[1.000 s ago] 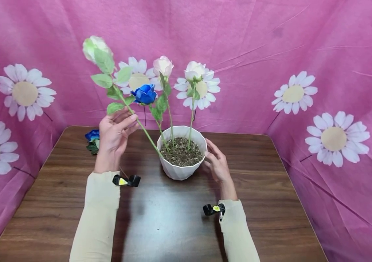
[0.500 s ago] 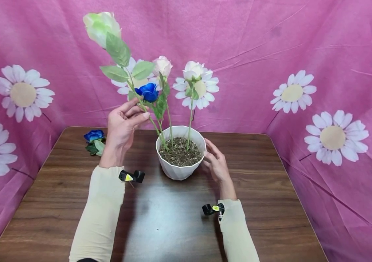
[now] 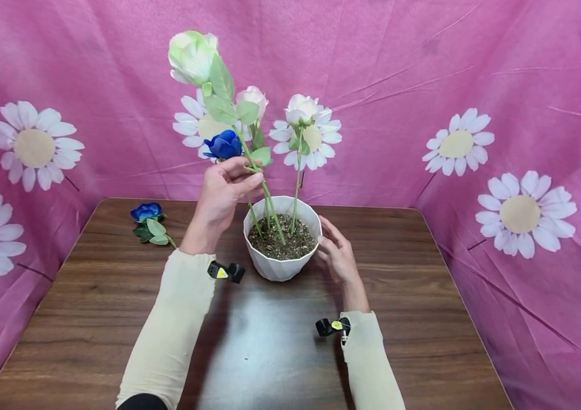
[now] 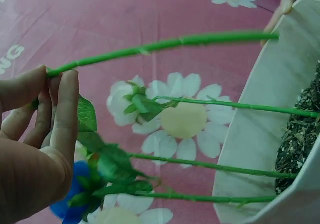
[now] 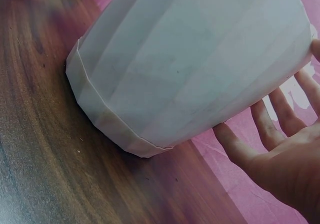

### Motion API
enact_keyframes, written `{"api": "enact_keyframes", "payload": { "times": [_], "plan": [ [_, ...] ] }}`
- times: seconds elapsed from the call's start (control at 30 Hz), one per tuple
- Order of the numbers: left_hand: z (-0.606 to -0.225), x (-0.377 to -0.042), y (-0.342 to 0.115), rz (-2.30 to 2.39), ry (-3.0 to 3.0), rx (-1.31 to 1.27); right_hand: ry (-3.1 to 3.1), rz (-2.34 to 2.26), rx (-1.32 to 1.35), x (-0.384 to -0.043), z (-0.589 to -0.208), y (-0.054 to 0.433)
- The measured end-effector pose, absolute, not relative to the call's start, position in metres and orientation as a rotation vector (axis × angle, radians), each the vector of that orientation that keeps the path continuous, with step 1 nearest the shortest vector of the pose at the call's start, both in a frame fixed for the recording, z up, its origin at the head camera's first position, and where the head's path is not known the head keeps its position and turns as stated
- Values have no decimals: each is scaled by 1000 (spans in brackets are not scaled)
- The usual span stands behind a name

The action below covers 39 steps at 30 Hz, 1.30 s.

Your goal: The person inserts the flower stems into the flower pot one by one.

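Note:
My left hand (image 3: 222,191) pinches the stem of a pale green-white rose (image 3: 193,57) between thumb and fingers. The stem's lower end (image 4: 272,36) overlaps the pot's inner wall in the left wrist view, apart from the soil (image 4: 305,109). Standing in the soil of the white faceted pot (image 3: 281,269) are a blue rose (image 3: 223,144), a pink rose (image 3: 252,98) and a white rose (image 3: 301,109). My right hand (image 3: 340,257) touches the pot's right side with its fingers extended; the right wrist view shows the fingertips (image 5: 222,129) against the wall.
Another blue rose (image 3: 145,212) lies on the wooden table (image 3: 403,341) at the back left, its stem partly hidden behind the left arm. A pink cloth (image 3: 382,68) printed with large daisies hangs behind and along both sides.
My left hand has moved right with the green-white rose, bringing its stem from the pot's left rim to over the soil. The right hand stays at the pot.

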State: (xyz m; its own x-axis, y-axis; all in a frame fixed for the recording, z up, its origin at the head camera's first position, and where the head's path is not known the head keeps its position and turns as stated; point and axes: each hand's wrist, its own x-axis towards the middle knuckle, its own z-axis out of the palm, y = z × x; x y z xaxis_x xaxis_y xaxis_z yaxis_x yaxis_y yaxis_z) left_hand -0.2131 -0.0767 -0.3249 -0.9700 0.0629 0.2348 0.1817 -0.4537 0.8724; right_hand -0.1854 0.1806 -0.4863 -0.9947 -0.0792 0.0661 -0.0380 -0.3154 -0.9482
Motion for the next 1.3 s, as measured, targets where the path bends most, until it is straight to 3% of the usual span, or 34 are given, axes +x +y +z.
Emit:
{"api": "enact_keyframes", "payload": {
  "times": [0.6,1.3],
  "plan": [
    [-328,-239,-41,-2409,-2165,-370,1818,-2516,-165,-184,-484,179],
    [-373,-256,-11,-2199,-2419,-406,1827,-2511,-185,-185,-485,182]
  ]
}}
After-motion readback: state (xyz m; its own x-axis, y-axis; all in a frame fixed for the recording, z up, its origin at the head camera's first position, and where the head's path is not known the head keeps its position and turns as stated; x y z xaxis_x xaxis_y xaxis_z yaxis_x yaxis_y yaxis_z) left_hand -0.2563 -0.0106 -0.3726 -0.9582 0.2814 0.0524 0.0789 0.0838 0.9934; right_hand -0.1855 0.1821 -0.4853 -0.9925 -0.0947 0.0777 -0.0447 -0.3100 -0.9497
